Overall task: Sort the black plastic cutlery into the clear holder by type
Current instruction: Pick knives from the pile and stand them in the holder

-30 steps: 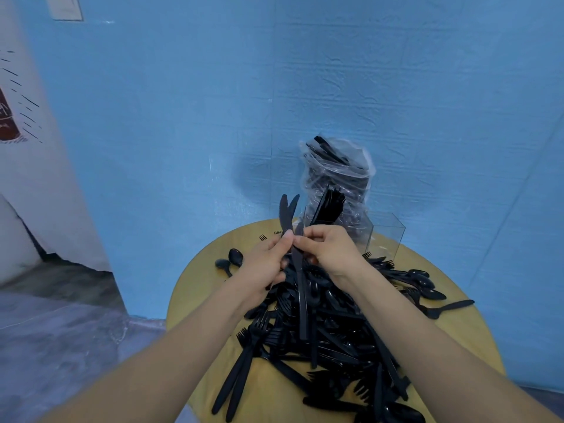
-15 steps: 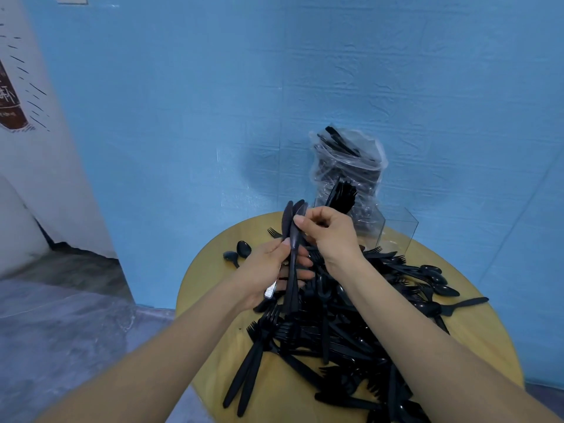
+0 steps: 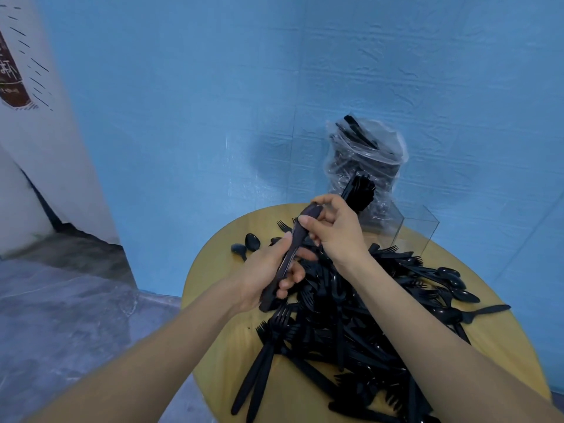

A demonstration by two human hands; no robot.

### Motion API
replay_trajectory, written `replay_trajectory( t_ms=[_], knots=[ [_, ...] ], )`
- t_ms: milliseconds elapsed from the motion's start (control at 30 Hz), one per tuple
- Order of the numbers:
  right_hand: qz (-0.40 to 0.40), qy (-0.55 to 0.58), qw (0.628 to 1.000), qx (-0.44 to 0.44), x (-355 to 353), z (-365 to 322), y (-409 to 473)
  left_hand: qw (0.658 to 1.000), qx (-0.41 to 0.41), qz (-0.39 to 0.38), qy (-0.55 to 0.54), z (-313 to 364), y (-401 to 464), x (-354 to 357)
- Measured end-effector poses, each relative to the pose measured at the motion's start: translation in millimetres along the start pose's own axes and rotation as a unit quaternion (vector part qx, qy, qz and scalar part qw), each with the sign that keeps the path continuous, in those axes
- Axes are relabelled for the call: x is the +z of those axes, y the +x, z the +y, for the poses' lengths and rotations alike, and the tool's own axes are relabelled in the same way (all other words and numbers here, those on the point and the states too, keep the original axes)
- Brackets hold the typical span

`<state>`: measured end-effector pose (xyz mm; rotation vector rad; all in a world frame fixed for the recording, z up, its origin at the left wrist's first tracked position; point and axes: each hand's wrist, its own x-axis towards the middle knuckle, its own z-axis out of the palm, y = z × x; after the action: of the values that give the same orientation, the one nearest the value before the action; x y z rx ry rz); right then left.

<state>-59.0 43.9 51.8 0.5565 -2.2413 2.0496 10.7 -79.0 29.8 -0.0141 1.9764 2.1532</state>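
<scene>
A bundle of black knives [image 3: 290,254] is gripped in the left hand [image 3: 265,276] above the table [image 3: 219,346], its top end pinched by the right hand [image 3: 335,230]. The cutlery pile [image 3: 360,325] is spread across the table's middle; the clear holder [image 3: 409,230] is set at the far edge, beside a plastic bag [image 3: 366,160]. Two spoons [image 3: 247,245] are seen near the left edge.

two bare forearms, no sleeves, left hand [image 3: 265,274], right hand [image 3: 338,232]

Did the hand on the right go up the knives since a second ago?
Yes. The right hand has slid up the knives to pinch their tips, moving away from the left hand gripping their handles.
</scene>
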Motion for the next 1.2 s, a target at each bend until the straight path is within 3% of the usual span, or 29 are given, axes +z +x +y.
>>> replay_trajectory(
  t_ms=[67,133,200,300,467,600,800,900,1033,1200],
  knots=[
    [0.025,-0.015,1.000,0.006,2,7,5,0.989,0.059,0.054,0.125,-6,4,-4],
    [0.036,-0.029,0.999,0.015,7,12,7,0.955,0.133,0.086,0.251,-13,9,-9],
    [0.013,-0.004,1.000,0.024,13,14,8,0.927,0.175,0.122,0.310,-22,13,-17],
    [-0.032,-0.020,0.998,0.047,16,20,13,0.913,0.187,0.203,0.299,-33,16,-36],
    [-0.016,-0.271,0.961,0.049,-6,42,28,0.906,0.163,0.315,0.234,-53,29,-67],
    [-0.056,-0.392,0.918,0.018,-9,50,34,0.913,0.155,0.335,0.175,-63,45,-77],
    [-0.158,-0.489,0.858,-0.021,8,66,44,0.898,0.179,0.333,0.226,-67,54,-75],
    [-0.204,-0.544,0.814,0.004,13,70,45,0.894,0.182,0.330,0.242,-70,54,-77],
    [-0.230,-0.552,0.801,-0.009,10,70,36,0.891,0.188,0.333,0.246,-71,55,-78],
    [-0.187,-0.557,0.808,-0.043,4,62,34,0.886,0.198,0.339,0.246,-71,54,-77]
  ],
)
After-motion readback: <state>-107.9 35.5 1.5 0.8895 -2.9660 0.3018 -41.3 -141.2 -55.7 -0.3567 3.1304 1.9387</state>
